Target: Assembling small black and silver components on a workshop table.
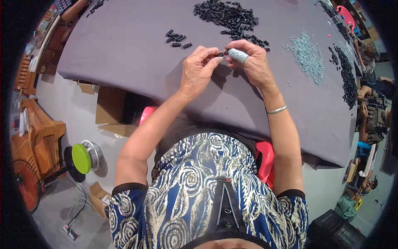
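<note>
Above the grey-covered table [137,54], my two hands meet close together. The fingertips of my left hand [197,70] pinch a small black plastic piece [220,54]. My right hand [258,66] faces it, its fingers closed on another small dark piece [226,52]; whether the two pieces touch or are joined I cannot tell. A pale speckled wrap [238,55] covers my right thumb. Just beyond my left hand lie several loose black pieces [176,38]. Farther off spreads a large heap of short black cylindrical pieces [226,16], trailing toward my right hand.
Right of my hands lies a heap of small pale, bluish slivers [306,57], with a long strip of black pieces [347,79] past it. Other people [367,58] sit along the right edge. Below the table's left side stands an open cardboard box [111,108]; a red stool [266,159] is beneath me.
</note>
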{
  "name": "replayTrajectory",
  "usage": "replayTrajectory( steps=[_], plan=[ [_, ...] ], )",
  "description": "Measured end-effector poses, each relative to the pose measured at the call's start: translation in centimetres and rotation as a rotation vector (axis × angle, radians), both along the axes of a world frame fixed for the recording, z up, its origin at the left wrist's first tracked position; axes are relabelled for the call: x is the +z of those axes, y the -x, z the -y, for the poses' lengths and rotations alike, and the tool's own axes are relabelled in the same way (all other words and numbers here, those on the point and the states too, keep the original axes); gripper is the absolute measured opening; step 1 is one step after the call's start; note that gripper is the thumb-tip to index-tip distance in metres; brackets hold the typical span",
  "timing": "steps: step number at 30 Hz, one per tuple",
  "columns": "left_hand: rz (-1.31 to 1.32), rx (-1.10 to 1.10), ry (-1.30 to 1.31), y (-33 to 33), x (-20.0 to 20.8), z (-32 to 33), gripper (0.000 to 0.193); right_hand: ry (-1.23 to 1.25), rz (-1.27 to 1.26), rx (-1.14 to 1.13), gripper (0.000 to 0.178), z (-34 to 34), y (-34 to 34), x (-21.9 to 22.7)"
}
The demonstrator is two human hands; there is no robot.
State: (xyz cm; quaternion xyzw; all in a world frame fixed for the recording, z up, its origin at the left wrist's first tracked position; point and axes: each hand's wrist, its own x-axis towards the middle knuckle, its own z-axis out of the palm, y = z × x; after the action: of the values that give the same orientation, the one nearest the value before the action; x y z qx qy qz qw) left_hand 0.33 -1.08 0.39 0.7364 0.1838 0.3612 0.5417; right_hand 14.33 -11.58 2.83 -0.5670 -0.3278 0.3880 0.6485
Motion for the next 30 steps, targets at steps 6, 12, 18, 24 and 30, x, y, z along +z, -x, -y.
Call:
replayTrajectory(
  steps=[6,12,18,24,30],
  plan=[
    [0.003,0.002,-0.014,0.0,-0.16,-0.06,0.016,-0.035,0.174,0.014,0.014,-0.12,-0.13,-0.73],
    [0.016,0.011,-0.017,-0.04,-0.26,0.04,0.016,0.041,0.314,0.0,0.013,-0.13,0.13,-0.32],
    [-0.002,0.026,-0.044,-0.06,-0.38,0.21,0.015,0.015,0.4,0.003,0.012,-0.19,0.21,-0.47],
    [-0.024,0.004,-0.02,0.18,-0.34,0.12,0.015,-0.017,0.339,0.016,0.013,-0.09,0.31,-0.38],
    [-0.023,-0.024,0.015,0.34,-0.2,0.09,0.016,-0.062,0.421,0.036,0.014,0.0,-0.1,-0.57]
  ],
)
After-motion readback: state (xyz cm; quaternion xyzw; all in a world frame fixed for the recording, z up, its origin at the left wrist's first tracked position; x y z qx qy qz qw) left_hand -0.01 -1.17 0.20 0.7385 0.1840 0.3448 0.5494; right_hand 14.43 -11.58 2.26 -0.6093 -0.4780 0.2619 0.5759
